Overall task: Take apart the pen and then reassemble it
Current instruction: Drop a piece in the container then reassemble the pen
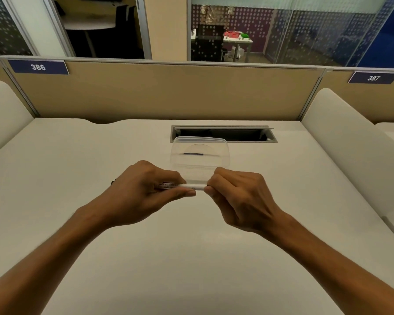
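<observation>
Pale and bare, the worktop point(123, 258) carried a clear box point(199, 155). Just in front of that box, the left hand point(137, 189) and right hand point(239, 198) each pinched one end of the pen point(195, 186), held level above the surface, likely braced for twisting it apart.

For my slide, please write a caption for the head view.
Both hands, left and right, grip a pen before a clear container.

Both hands on the pen point(192, 187) — left hand point(143, 192) gripping one end, right hand point(239, 196) pinching the other — held level above the worktop point(77, 178), clear container point(199, 160) just behind.
</observation>
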